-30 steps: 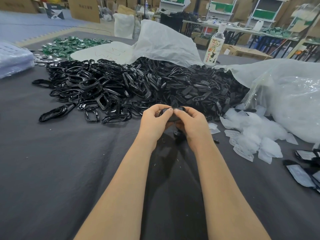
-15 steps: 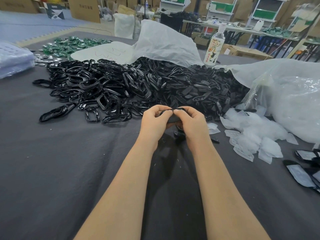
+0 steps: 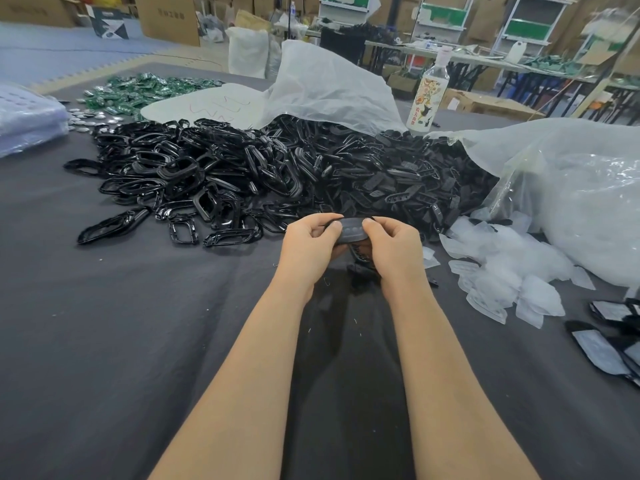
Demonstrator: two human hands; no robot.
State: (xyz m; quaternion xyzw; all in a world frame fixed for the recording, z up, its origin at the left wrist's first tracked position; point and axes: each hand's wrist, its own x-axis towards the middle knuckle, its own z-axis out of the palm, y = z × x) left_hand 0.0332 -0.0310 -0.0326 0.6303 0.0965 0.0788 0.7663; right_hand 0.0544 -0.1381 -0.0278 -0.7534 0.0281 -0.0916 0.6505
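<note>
Both hands meet over the dark cloth table (image 3: pixel 138 341), just in front of a big heap of black plastic frames (image 3: pixel 214 174) and flat black pads (image 3: pixel 408 181). My left hand (image 3: pixel 306 245) and my right hand (image 3: pixel 391 247) pinch the two ends of one flat black button pad (image 3: pixel 351 230), whose face with three round dimples is turned up. A black frame piece (image 3: pixel 360 256) hangs below the pad between the palms, partly hidden.
A white plastic sack (image 3: pixel 325 84) lies behind the heap, with a clear bag (image 3: pixel 581 202) and loose clear film pieces (image 3: pixel 502 271) at the right. A bottle (image 3: pixel 427 95) stands at the back. Green circuit boards (image 3: pixel 138 93) lie far left. Film-covered black parts (image 3: pixel 609 341) sit at the right edge.
The hands have drawn slightly apart, and the button pad's dimpled face now shows between the thumbs. The arms stay where they were.
</note>
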